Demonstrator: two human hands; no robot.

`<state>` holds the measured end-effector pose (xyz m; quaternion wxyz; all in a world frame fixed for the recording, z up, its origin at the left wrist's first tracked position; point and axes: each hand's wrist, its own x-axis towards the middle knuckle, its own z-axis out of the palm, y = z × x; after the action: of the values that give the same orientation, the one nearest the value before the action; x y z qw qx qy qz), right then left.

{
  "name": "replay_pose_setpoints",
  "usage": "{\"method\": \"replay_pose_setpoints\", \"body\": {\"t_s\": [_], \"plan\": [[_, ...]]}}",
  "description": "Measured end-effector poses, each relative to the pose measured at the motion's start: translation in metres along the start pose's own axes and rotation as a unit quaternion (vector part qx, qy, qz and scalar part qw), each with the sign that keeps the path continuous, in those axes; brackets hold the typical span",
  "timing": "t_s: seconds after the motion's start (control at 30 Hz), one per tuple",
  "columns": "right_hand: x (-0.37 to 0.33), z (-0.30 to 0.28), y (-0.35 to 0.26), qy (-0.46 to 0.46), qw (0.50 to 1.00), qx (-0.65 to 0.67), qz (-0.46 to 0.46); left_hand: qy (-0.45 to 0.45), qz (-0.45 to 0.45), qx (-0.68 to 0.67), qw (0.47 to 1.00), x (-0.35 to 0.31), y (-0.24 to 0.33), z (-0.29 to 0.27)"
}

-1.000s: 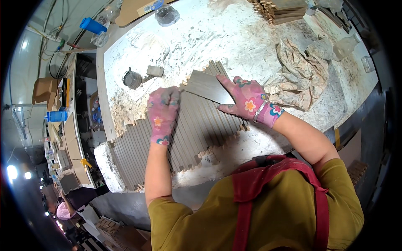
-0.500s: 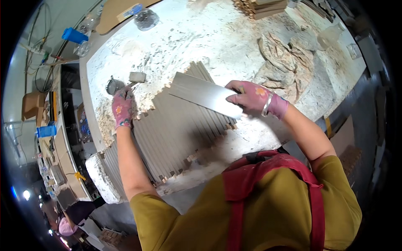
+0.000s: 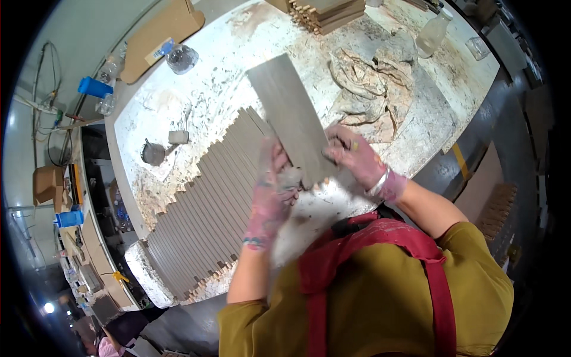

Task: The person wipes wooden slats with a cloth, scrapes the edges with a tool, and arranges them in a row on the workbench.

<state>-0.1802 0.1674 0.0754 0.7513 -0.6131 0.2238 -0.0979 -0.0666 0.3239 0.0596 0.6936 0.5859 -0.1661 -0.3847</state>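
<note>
A flat, rectangular grey panel (image 3: 288,107) is held up at a slant between my two gloved hands. My right hand (image 3: 360,157) grips its lower right edge, fingers bent over it. At its lower left edge, my left hand (image 3: 267,190) closes against the panel. That hand is smeared by motion, and a grey patch at its thumb is too blurred to make out. Below and left of the hands, a long row of similar grey panels (image 3: 202,208) is packed side by side on the white, stained table (image 3: 208,101).
A small dark cup (image 3: 153,153) and a grey block (image 3: 178,137) sit left of the row. Farther off are a clear plastic bottle (image 3: 181,58), a crumpled stained cloth (image 3: 375,89), stacked boards (image 3: 339,15) and a translucent bottle (image 3: 433,35). A white block (image 3: 147,273) is at the row's left end.
My left hand has left the cup and come right to the panel. The panel has swung more upright and shows a duller face. The view has shifted, and the row's right end is uncovered.
</note>
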Motion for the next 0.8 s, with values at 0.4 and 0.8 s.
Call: {"method": "replay_pose_setpoints", "body": {"t_s": [0.4,0.8], "plan": [[0.072,-0.173,0.055,0.075,0.717,-0.662,-0.205,-0.015,-0.169,-0.025,0.985,-0.031,-0.042,0.068],[0.078,-0.163,0.005,-0.101,0.699,-0.586,-0.397,0.023,-0.245,0.026,0.969,-0.024,-0.083,0.114]]}}
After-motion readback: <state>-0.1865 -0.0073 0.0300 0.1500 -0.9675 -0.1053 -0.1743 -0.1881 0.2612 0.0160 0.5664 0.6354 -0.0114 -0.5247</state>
